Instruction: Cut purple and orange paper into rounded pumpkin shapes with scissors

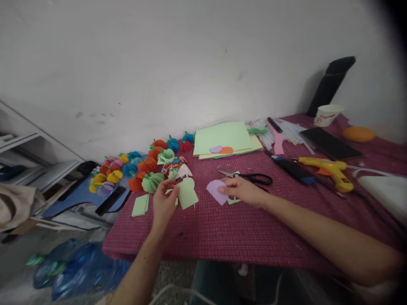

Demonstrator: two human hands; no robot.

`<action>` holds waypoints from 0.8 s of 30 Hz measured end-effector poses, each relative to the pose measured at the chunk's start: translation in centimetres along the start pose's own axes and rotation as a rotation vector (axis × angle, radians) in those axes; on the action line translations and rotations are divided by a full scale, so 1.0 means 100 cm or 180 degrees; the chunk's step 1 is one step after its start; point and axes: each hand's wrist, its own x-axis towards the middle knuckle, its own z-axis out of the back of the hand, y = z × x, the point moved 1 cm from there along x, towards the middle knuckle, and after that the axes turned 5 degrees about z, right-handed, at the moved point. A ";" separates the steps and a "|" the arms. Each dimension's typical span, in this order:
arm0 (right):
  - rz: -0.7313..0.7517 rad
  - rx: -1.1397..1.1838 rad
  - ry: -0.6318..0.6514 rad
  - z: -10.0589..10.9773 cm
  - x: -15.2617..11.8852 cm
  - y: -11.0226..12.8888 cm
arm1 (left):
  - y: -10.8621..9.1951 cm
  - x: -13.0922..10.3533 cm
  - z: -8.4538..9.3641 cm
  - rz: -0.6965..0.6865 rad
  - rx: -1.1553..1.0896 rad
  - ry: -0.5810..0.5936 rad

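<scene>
My left hand pinches a light green paper piece with a rounded top edge. To its right, my right hand grips a purple paper piece, also rounded on top. The two pieces are apart, held over the checked cloth. Black-handled scissors lie just behind my right hand, beside a green paper scrap partly under that hand. Left of my left hand rests a small stack of green paper. A green paper pumpkin sits behind my left hand.
Orange pumpkins and other colourful ones fill the back left. Green sheets lie by the wall. At right are a yellow glue gun, a black phone, a paper cup and cables. The table's front edge is near me.
</scene>
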 end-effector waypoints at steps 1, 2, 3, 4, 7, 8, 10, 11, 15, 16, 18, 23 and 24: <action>0.0049 0.0278 0.0196 -0.006 -0.003 0.002 | 0.000 -0.007 -0.010 0.0082 -0.0037 0.0071; 0.0036 0.0485 0.0337 -0.013 -0.005 0.004 | 0.000 -0.015 -0.018 0.0126 -0.0095 0.0075; 0.0001 0.0618 0.0485 -0.018 -0.008 0.004 | 0.001 -0.022 -0.027 0.0096 -0.0152 0.0089; -0.0052 0.0686 0.0598 -0.023 -0.009 0.002 | 0.002 -0.028 -0.034 0.0060 -0.0188 0.0093; -0.0257 0.0544 0.0571 -0.031 -0.011 -0.007 | 0.007 -0.040 -0.047 0.0031 -0.0233 0.0175; -0.0321 0.0404 0.0470 -0.031 -0.010 -0.011 | 0.010 -0.042 -0.049 0.0043 -0.0207 0.0217; -0.0462 0.0050 0.0295 -0.028 -0.007 -0.019 | 0.015 -0.042 -0.050 0.0084 -0.0091 0.0343; -0.0535 -0.0146 0.0275 -0.026 -0.006 -0.022 | 0.017 -0.041 -0.050 0.0095 -0.0004 0.0393; -0.0521 -0.1088 0.0398 -0.020 -0.004 -0.030 | 0.022 -0.039 -0.044 -0.0088 0.0542 0.0453; -0.0414 -0.1348 0.0408 -0.019 -0.004 -0.031 | 0.022 -0.039 -0.043 -0.0209 0.0751 0.0517; -0.0171 -0.1809 0.0438 -0.019 -0.005 -0.030 | 0.021 -0.040 -0.041 -0.0516 0.1254 0.0841; 0.0492 -0.2212 0.1024 -0.009 -0.007 -0.015 | 0.020 -0.047 -0.038 -0.1279 0.2358 0.1836; 0.0540 -0.2149 0.1168 -0.004 -0.008 -0.011 | 0.020 -0.047 -0.038 -0.1348 0.2487 0.1928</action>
